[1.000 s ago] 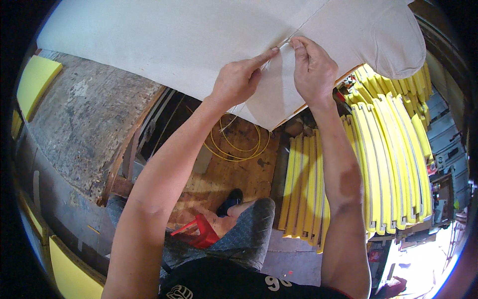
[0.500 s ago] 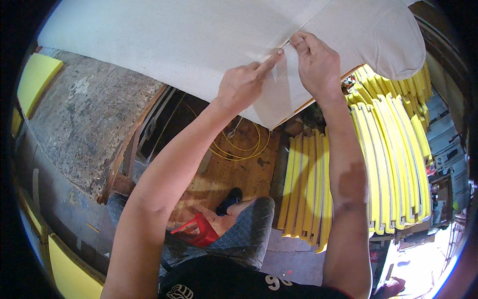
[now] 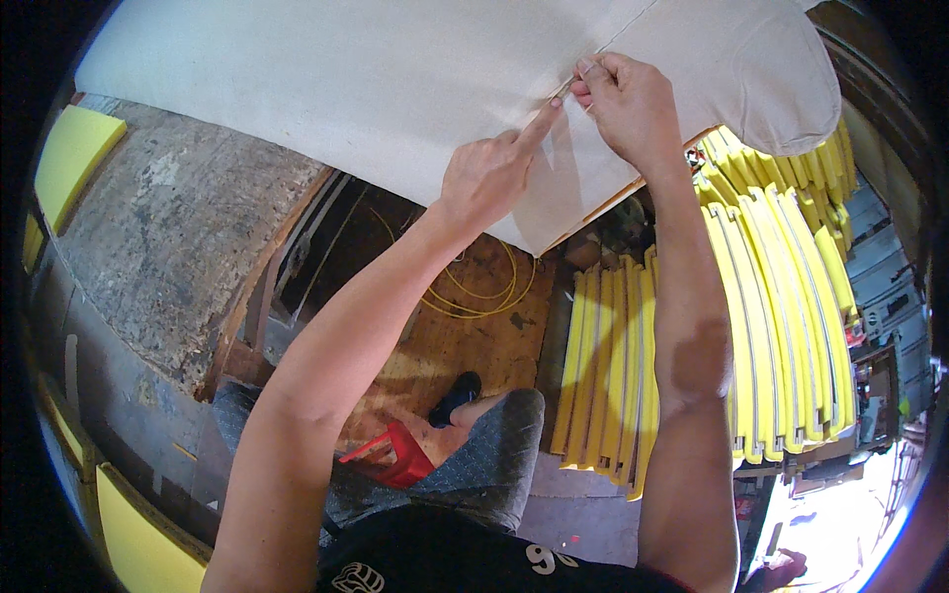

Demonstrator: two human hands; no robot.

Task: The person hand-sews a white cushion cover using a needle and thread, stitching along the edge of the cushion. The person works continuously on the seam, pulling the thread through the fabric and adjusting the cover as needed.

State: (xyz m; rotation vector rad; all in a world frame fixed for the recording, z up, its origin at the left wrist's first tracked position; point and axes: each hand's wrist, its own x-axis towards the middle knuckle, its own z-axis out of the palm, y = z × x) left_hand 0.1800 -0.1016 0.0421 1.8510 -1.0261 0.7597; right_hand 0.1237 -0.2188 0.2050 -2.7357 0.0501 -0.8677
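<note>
A large piece of off-white fabric (image 3: pixel 326 79) spans the top of the view, with a seam running slantwise across it. My left hand (image 3: pixel 486 176) rests on the cloth, index finger stretched out and its tip on the seam. Its other fingers are folded under or out of sight, and I see nothing held in it. Just right of that fingertip, my right hand (image 3: pixel 633 111) is closed in a pinch over the seam. Whatever lies between its thumb and fingers is too small to make out.
Yellow foam panels with metal strips (image 3: pixel 781 326) stand stacked at right. A worn board (image 3: pixel 178 227) lies left, near a yellow foam piece (image 3: pixel 79 158). A yellow cable (image 3: pixel 484 312) coils on the wooden floor, and a red plastic object (image 3: pixel 400 457) sits by my leg.
My right hand has risen slightly, and its fingers have shifted in the pinch. The left hand has slid a little rightward, its fingertip still at the seam.
</note>
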